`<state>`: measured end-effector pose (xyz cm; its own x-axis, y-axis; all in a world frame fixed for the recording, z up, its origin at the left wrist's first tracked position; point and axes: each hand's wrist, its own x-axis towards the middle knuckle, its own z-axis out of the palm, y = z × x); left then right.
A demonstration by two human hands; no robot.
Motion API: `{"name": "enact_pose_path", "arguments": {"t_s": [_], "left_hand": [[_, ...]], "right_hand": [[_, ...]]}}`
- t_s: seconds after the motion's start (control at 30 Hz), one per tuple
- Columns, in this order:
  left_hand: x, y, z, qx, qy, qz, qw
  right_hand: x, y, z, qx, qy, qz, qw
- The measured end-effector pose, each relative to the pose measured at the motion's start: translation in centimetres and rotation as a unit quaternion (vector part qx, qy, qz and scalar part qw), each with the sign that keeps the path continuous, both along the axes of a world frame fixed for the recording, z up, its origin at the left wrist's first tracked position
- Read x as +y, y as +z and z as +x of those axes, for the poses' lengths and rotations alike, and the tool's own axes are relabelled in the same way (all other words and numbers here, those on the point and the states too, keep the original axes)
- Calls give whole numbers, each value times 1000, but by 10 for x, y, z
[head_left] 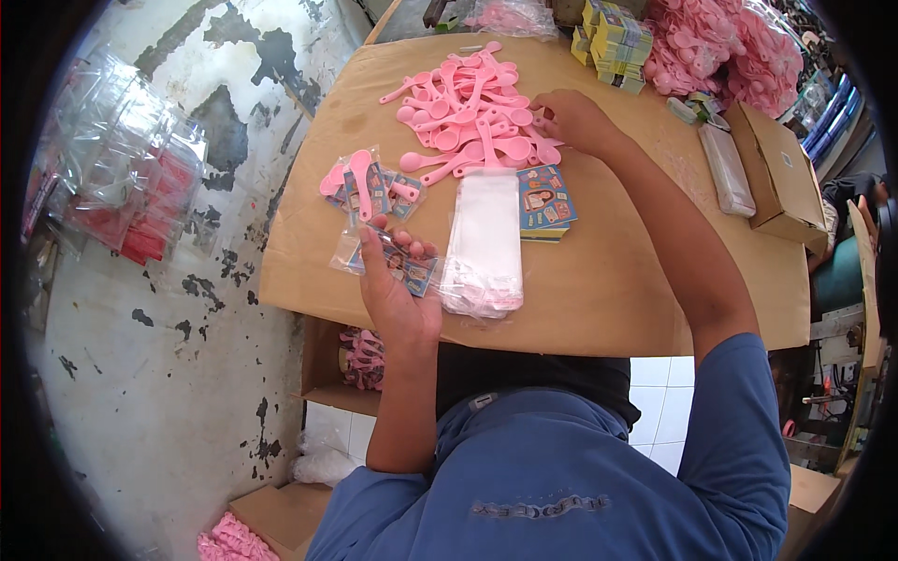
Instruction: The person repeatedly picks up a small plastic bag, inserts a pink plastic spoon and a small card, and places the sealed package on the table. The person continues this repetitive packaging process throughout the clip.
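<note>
My left hand [402, 304] is closed on a clear plastic bag with a blue printed card [412, 274] inside, held over the near left of the table. At the right edge of a heap of pink plastic spoons [468, 98], my right hand [575, 122] has its fingers bent and pinched on a pink spoon [545, 147], partly hidden by the fingers. Between the hands lies a stack of clear plastic bags [484, 243]. A stack of blue printed cards [545, 201] sits beside it. Beyond my left hand are bagged cards with pink spoons [362, 185].
The brown-covered table [645, 290] carries banded yellow card stacks [617, 47], big bags of pink spoons [720, 51] and a cardboard box [776, 173] along its far and right sides. A stained wall [159, 346] with hanging plastic bags [122, 159] stands at left.
</note>
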<state>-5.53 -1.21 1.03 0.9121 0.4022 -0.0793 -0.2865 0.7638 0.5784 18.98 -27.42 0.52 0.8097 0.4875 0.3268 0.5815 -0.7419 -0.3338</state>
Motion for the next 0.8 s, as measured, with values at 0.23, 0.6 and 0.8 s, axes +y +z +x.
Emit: {"name": "enact_pose_path", "arguments": {"t_s": [0.23,0.6,0.8], "left_hand": [[-15,8,10,-26,11,31,999],[-17,4,31,-111,61,-24,992],[-42,7,20,-146,4,-31,989]], "right_hand": [[-26,34,-21,-157,-12,57,986],[-33,26,-249,162,-106,532,825],[14,2,-274,295,-100,665,679]]}}
